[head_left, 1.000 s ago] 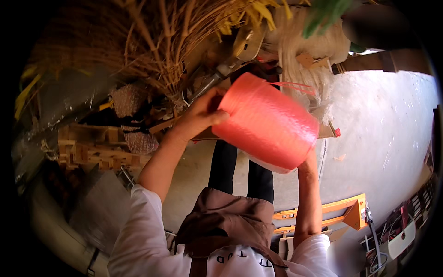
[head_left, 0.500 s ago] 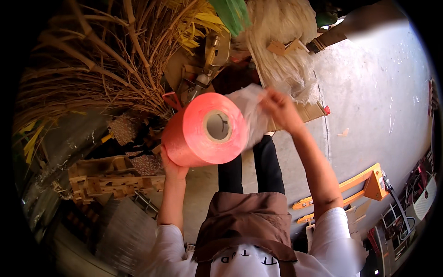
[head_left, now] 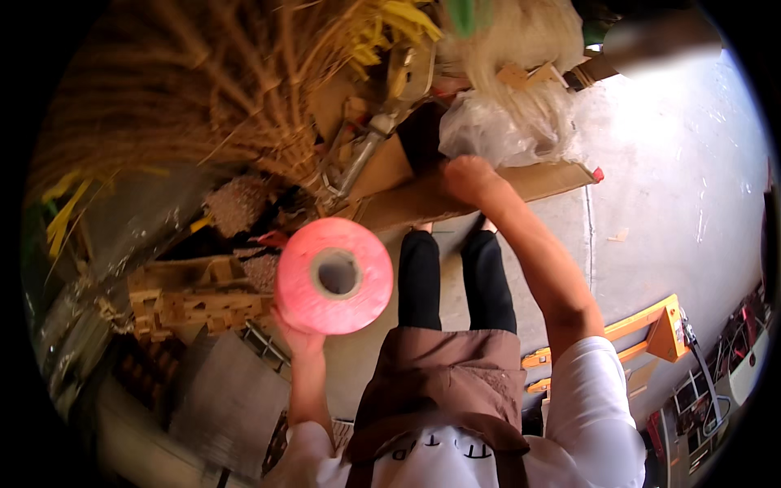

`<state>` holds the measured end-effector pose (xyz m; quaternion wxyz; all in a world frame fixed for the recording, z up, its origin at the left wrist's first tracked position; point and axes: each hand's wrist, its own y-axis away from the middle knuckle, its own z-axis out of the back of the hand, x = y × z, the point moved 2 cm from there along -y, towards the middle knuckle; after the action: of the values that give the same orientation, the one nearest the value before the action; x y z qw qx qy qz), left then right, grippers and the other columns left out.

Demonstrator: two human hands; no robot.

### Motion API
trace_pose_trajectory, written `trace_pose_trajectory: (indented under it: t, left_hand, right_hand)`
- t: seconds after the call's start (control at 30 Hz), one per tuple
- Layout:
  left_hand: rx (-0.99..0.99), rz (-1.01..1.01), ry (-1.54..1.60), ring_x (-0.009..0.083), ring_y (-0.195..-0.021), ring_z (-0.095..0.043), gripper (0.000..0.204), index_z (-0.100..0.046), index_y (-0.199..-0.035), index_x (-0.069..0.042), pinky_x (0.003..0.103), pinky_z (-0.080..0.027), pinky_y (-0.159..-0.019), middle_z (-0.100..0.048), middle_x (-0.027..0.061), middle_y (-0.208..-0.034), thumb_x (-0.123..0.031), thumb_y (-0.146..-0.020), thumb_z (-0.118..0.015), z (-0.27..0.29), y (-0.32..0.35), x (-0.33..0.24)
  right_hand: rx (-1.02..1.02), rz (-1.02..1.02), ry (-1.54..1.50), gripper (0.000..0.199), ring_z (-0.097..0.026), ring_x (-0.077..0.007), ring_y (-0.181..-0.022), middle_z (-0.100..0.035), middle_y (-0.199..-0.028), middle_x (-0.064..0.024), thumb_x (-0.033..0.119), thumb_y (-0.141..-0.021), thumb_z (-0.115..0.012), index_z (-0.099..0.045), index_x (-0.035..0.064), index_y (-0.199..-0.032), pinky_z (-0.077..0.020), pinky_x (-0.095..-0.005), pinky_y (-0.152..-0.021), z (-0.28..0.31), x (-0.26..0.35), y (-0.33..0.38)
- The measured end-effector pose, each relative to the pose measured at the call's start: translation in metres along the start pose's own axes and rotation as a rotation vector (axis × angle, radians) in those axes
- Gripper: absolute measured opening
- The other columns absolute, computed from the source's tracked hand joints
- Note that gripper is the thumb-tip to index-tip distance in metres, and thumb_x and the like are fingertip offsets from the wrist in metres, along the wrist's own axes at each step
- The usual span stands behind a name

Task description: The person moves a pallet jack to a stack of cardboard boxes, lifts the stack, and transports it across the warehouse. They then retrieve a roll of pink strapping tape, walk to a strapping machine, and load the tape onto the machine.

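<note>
A pink roll of what looks like plastic twine (head_left: pixel 374 281), with a cardboard core, faces up at the left. My left hand (head_left: pixel 299 332) holds it from below and the side; most of its fingers are behind the roll. Farther forward, my right hand (head_left: pixel 472 179) is closed in a fist at the near edge of a crumpled clear plastic bag (head_left: pixel 492 130). Its fingertips are hidden, but the bag bunches out from it. The bag is over an open cardboard box (head_left: pixel 545 180), beside pale stringy fibre or film (head_left: pixel 521 41).
Dry branching stalks (head_left: pixel 268 89) fill the far left. Close to the roll are wooden pallets (head_left: pixel 195 305) and a metal tool with a shaft (head_left: pixel 366 150). An orange pallet jack (head_left: pixel 663 329) stands on the concrete floor (head_left: pixel 651 179) to the right.
The plastic bag has come away from beside the roll, moving forward to the box with my right hand. My left hand has lowered the roll, moving it left and nearer me.
</note>
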<state>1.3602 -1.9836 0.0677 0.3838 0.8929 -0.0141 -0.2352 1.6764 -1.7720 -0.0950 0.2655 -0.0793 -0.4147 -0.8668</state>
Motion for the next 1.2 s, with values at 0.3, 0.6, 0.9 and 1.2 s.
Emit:
trace_pose_trajectory:
  t: [0.3,0.6,0.9,1.2]
  left_hand:
    - [-0.164,-0.014,-0.453,0.0287,-0.124,-0.047,0.065,-0.038,-0.139,-0.007,0.045,-0.038,-0.105,-0.047,0.0136,-0.136,-0.041,-0.088,-0.060,-0.089,0.028,-0.007]
    - [1.162,-0.814,-1.673,0.0350,-0.105,-0.057,0.085,-0.029,-0.143,0.000,0.042,-0.042,-0.097,-0.056,0.0224,-0.118,-0.033,-0.079,-0.073,-0.411,0.199,0.061]
    - [1.970,-1.126,-1.343,0.0270,-0.083,-0.061,0.033,-0.065,-0.107,-0.004,0.034,-0.051,-0.072,-0.061,0.0113,-0.094,-0.005,-0.074,-0.072,-0.587,0.327,0.184]
    - [2.018,-0.817,-1.666,0.0154,-0.072,-0.058,0.022,-0.063,-0.108,-0.003,0.026,-0.047,-0.065,-0.060,0.0064,-0.086,-0.002,-0.086,-0.061,-0.660,0.358,0.382]
  right_hand:
    - [-0.762,0.226,-0.868,0.061,-0.059,-0.0341,-0.095,-0.062,-0.103,-0.0179,0.040,-0.075,-0.074,-0.054,-0.0024,-0.115,-0.0473,-0.0390,-0.084,0.131,0.132,0.255]
    - [-1.344,0.248,-2.263,0.082,-0.045,-0.0245,-0.124,-0.046,-0.135,-0.0131,0.065,-0.086,-0.049,-0.036,0.0023,-0.137,-0.0372,-0.0409,-0.105,0.105,0.101,0.399]
    - [-1.786,0.519,-2.195,0.078,-0.050,-0.0256,-0.122,-0.050,-0.134,-0.0135,0.063,-0.089,-0.047,-0.041,0.0012,-0.136,-0.0407,-0.0416,-0.103,0.087,0.003,0.609]
    - [-2.067,0.629,-2.304,0.057,-0.057,-0.0232,-0.110,-0.057,-0.122,-0.0111,0.050,-0.098,-0.039,-0.046,0.0029,-0.128,-0.0483,-0.0396,-0.095,0.006,-0.107,0.759]
